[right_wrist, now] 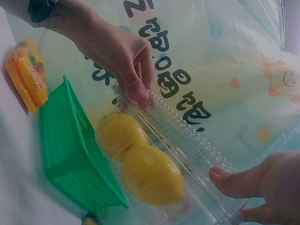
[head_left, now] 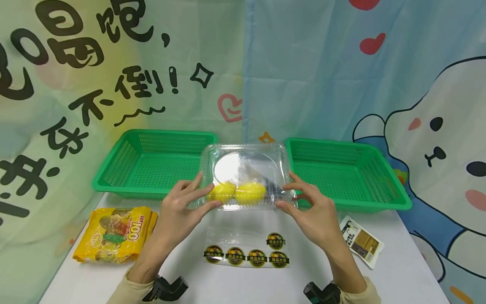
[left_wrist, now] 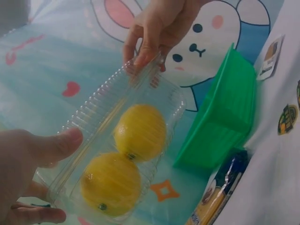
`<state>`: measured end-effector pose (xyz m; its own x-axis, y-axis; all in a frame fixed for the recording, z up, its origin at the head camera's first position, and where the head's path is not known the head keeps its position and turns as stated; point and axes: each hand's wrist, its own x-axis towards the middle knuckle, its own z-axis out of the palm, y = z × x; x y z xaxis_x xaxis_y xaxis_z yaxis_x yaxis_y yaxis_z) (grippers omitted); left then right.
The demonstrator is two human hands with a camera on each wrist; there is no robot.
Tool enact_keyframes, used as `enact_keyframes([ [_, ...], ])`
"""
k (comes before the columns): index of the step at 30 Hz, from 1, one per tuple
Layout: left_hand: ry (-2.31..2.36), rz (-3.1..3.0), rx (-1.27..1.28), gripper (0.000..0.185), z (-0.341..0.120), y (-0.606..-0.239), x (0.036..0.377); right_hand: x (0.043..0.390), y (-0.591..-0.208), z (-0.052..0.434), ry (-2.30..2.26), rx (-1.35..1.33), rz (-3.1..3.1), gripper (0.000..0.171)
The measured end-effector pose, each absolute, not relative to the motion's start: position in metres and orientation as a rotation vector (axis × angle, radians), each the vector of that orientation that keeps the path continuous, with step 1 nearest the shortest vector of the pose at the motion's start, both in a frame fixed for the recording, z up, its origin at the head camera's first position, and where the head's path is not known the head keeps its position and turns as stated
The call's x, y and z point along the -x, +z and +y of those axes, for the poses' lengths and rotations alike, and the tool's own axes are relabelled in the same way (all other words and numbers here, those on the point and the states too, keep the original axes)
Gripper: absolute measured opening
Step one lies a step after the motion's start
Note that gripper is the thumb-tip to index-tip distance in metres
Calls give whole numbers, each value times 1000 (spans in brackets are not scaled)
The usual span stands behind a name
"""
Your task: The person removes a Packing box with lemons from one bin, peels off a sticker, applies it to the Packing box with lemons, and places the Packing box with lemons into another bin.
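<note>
I hold a clear plastic box (head_left: pixel 247 175) up above the white table (head_left: pixel 402 274), one hand at each end. My left hand (head_left: pixel 182 207) grips the left end, thumb on the front edge and fingers curled round the side; in the left wrist view my thumb (left_wrist: pixel 61 145) presses the ribbed rim of the lid. My right hand (head_left: pixel 315 211) pinches the right end in the same way, thumb underneath at the front and fingers along the top; the right wrist view shows my right thumb (right_wrist: pixel 229 180) against the rim. The lid lies down over the box.

Inside the box sit two lemons (head_left: pixel 237 192), side by side and touching, resting against the front wall nearest me. The left wrist view shows them one behind the other, both pressed against the clear wall.

Behind the box, on the table, stand two green baskets: one green basket on the left (head_left: pixel 152 162) and another green basket on the right (head_left: pixel 345 173), with the box held between them and a little in front. Below the box, on the table, lies a clear sheet with round stickers (head_left: pixel 248 255), four in a row and one above. To my left lies a yellow snack packet (head_left: pixel 115 234), near the left basket's front edge. To my right, just in front of the right basket, lies a small white packet (head_left: pixel 360 241) with a brown label. A printed cartoon cloth (head_left: pixel 417 105) hangs behind everything.
</note>
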<state>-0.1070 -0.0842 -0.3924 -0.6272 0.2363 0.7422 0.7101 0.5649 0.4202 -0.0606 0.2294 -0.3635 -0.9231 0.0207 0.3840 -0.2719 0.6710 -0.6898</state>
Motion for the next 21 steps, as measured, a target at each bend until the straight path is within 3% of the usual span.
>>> enact_keyframes([
  [21,-991,-2185,825,51,-71,-425,96,36,-396,240,1170,-33,-2590,37],
])
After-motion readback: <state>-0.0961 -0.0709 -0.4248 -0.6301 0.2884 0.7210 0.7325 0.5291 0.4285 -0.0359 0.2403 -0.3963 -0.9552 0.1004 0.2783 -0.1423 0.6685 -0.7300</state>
